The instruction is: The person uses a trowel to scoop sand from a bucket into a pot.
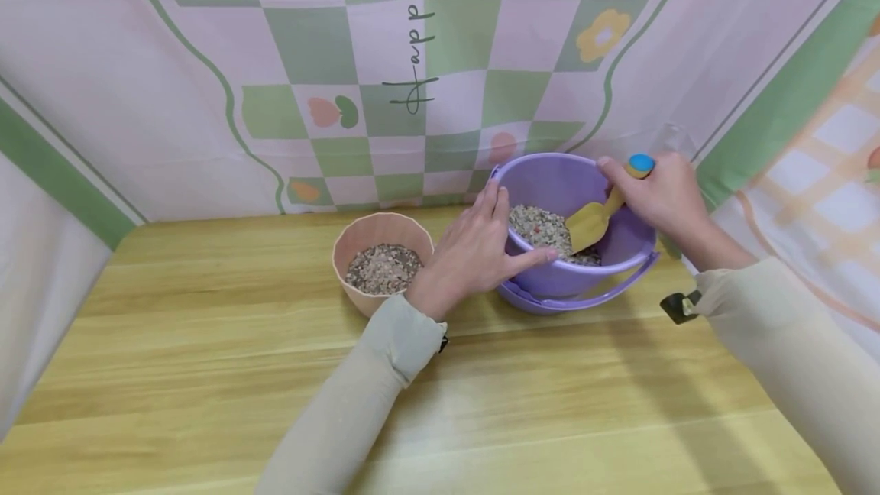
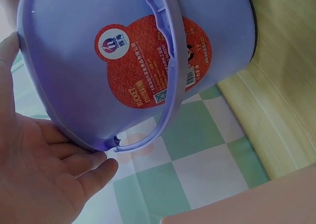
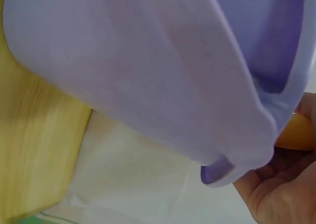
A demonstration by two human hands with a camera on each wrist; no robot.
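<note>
A purple bucket [image 1: 560, 166] stands at the right of the table, holding a grainy grey-beige mix [image 1: 539, 228]. My left hand [image 1: 474, 247] holds the bucket's left rim, with the thumb over the near edge and the fingers spread along the side. In the left wrist view, the little fingertip lies free of the rim. My right hand [image 1: 667, 193] grips the handle of a yellow scoop [image 1: 587, 228] with a blue handle end. The scoop's blade dips into the mix, its tip partly hidden. Left of the bucket sits a pink bowl [image 1: 344, 281] containing similar grains.
The bucket's handle [image 1: 612, 292] hangs down at its front. Behind the wooden table [image 1: 206, 373] hangs a green-and-white checked cloth [image 1: 385, 44]. Another patterned cloth [image 1: 825, 174] borders the right side.
</note>
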